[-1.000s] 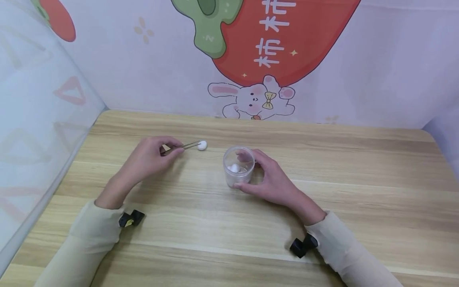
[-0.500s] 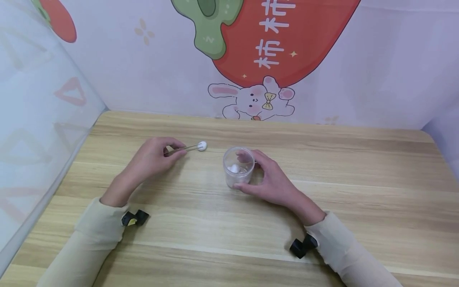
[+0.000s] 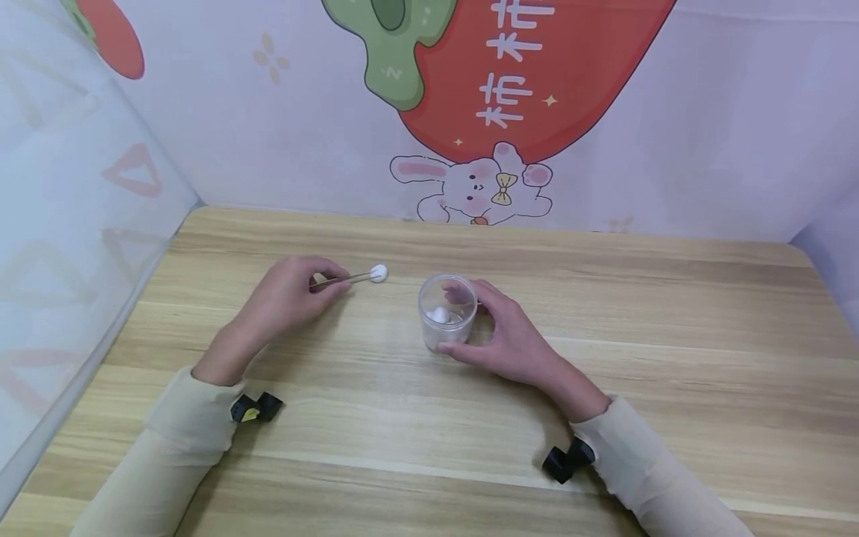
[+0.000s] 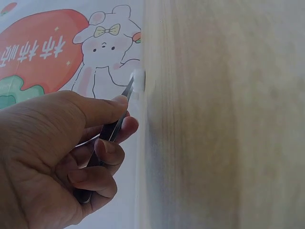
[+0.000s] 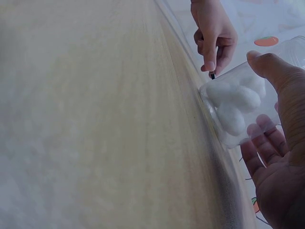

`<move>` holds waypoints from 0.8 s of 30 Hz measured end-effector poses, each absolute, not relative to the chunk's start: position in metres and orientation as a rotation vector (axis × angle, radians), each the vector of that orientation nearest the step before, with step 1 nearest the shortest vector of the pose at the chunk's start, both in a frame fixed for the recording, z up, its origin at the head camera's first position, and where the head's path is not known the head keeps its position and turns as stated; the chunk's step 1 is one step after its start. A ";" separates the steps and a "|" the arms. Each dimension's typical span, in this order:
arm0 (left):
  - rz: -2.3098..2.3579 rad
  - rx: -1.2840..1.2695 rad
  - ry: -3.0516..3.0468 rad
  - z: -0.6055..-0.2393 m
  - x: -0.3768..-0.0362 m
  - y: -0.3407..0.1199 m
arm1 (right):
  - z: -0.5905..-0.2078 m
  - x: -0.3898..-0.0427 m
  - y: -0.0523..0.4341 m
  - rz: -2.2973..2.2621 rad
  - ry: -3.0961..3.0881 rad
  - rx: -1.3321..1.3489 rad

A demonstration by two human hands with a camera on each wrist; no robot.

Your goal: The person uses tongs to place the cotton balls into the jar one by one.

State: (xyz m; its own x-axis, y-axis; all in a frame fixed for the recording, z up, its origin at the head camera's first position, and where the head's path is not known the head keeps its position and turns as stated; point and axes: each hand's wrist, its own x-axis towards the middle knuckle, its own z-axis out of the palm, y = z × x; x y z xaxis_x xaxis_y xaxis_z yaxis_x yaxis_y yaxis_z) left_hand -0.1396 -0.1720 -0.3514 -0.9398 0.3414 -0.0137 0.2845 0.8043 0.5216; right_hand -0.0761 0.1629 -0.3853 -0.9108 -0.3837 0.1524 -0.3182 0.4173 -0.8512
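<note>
My left hand (image 3: 291,294) pinches a pair of metal tweezers (image 4: 110,130) between thumb and fingers. At the tweezers' tips is a white cotton ball (image 3: 379,273), which sits on the table; in the left wrist view the tips touch its side. My right hand (image 3: 506,335) holds a clear plastic jar (image 3: 447,302) around its side, thumb in front and fingers behind. The jar stands upright on the table with its mouth uncovered. Several white cotton balls (image 5: 232,102) lie at its bottom, seen through the wall in the right wrist view.
The wood-grain table (image 3: 403,447) reaches back to a printed cloth (image 3: 671,149) that hangs behind it. Another pale cloth (image 3: 74,224) hangs along the left edge. Small black devices (image 3: 567,459) are strapped at both wrists, over beige sleeves.
The tweezers' tips, spread apart a second ago, have drawn together on the cotton ball. My left hand has shifted slightly right. My right hand and the jar stay put.
</note>
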 end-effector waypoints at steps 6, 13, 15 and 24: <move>0.779 0.531 2.904 -0.353 -0.140 -0.172 | -0.385 -0.076 0.163 -1.528 2.594 -0.639; 0.753 0.558 2.918 -0.352 -0.139 -0.172 | -0.385 -0.076 0.164 -1.529 2.597 -0.645; 0.758 0.561 2.916 -0.352 -0.139 -0.172 | -0.386 -0.076 0.164 -1.528 2.596 -0.646; 0.761 0.565 2.936 -0.352 -0.138 -0.173 | -0.386 -0.076 0.164 -1.525 2.592 -0.638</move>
State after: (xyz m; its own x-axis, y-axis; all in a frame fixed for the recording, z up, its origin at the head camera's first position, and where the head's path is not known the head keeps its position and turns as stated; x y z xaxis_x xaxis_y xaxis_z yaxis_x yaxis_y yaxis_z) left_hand -0.1384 -0.1733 -0.3516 -0.9314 0.3623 0.0366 0.3345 0.8114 0.4793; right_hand -0.0755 0.1637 -0.3856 -0.9116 -0.3830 0.1491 -0.3164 0.4224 -0.8494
